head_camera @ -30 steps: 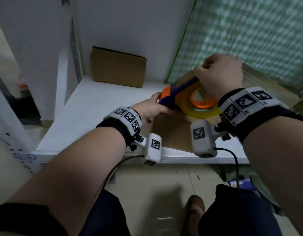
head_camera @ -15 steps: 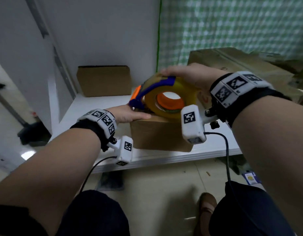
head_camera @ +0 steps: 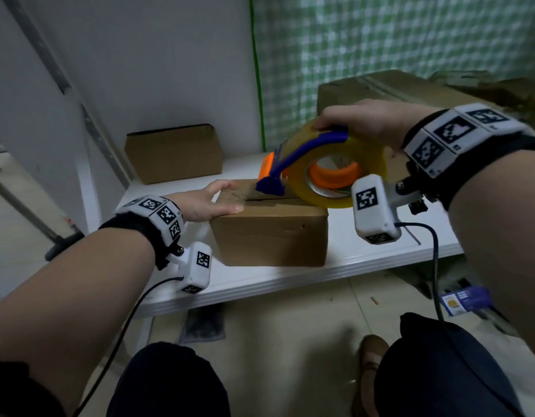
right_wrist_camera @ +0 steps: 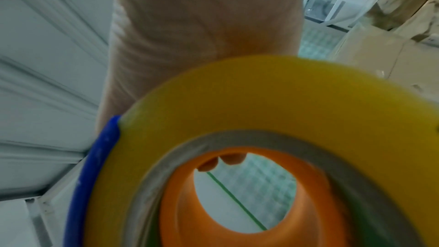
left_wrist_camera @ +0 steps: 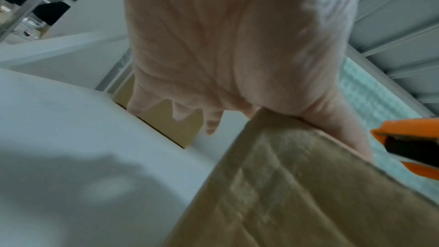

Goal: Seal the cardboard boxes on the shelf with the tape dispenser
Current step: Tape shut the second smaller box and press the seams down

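Your left hand (head_camera: 210, 200) lies flat with fingers relaxed on the near cardboard box (head_camera: 269, 233) at the shelf (head_camera: 290, 278) front, pinning its flaps, while your right hand (head_camera: 362, 123), fingers curled round the tape dispenser (head_camera: 314, 173), sets its nose at the seam.

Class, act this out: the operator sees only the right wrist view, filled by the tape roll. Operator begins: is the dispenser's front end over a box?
Observer: Yes. In the head view, the tape dispenser has its blue front end at the top seam of the near box.
Operator: Is anything steadying that box?
Observer: The left hand rests on its left top edge.
Operator: Any other box to seal?
Observer: A second box stands at the back left of the shelf.
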`<control>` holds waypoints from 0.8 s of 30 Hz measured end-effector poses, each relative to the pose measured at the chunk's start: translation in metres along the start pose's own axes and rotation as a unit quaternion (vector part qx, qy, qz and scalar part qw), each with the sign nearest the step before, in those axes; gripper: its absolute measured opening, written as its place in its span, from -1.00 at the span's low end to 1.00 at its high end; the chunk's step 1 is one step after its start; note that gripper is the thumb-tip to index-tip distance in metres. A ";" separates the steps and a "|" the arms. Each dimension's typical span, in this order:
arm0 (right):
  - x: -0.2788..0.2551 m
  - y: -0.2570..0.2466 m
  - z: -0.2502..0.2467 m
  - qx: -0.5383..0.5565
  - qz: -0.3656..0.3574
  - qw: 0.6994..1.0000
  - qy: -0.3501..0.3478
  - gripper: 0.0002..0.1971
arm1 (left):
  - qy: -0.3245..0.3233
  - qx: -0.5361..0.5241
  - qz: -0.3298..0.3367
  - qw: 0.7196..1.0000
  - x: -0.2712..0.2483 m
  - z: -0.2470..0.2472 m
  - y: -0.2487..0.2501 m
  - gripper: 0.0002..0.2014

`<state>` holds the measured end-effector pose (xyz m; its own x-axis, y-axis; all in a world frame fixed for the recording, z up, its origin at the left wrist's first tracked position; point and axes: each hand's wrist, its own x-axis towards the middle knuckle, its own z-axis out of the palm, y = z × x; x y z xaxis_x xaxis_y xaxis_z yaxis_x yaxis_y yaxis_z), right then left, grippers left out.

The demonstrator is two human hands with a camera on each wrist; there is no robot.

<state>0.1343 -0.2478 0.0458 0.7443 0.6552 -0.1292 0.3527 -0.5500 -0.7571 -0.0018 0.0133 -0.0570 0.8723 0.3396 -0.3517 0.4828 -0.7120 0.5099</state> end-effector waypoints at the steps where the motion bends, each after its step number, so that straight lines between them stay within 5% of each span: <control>1: -0.001 0.001 0.000 0.001 0.002 1.000 0.003 -0.49 | 0.005 0.014 0.007 1.000 0.001 -0.002 0.001 -0.36; 7: -0.003 0.000 0.008 0.022 -0.005 0.998 0.051 -0.49 | 0.008 0.098 0.110 0.989 0.002 -0.014 0.039 -0.33; 9: -0.002 -0.001 0.009 0.020 -0.005 0.998 0.054 -0.50 | -0.044 0.107 0.121 0.986 0.003 -0.010 0.056 -0.17; 13: -0.002 -0.001 0.009 0.024 -0.007 0.997 0.070 -0.51 | -0.030 0.203 0.093 0.974 0.020 -0.007 0.067 0.32; 19: -0.002 0.002 0.008 0.029 -0.014 0.997 0.064 -0.57 | -0.036 0.171 0.082 0.981 0.014 -0.002 0.080 -0.08; 24: -0.011 0.011 -0.007 -0.011 -0.021 0.999 0.030 -0.60 | -0.015 0.220 0.079 0.972 0.013 -0.003 0.084 0.06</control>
<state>0.1333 -0.2644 0.0435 0.7604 0.6468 -0.0585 0.3964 -0.5335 -0.7471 0.0508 -0.0402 -0.0166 0.9270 0.1908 -0.3230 0.2574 -0.9499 0.1774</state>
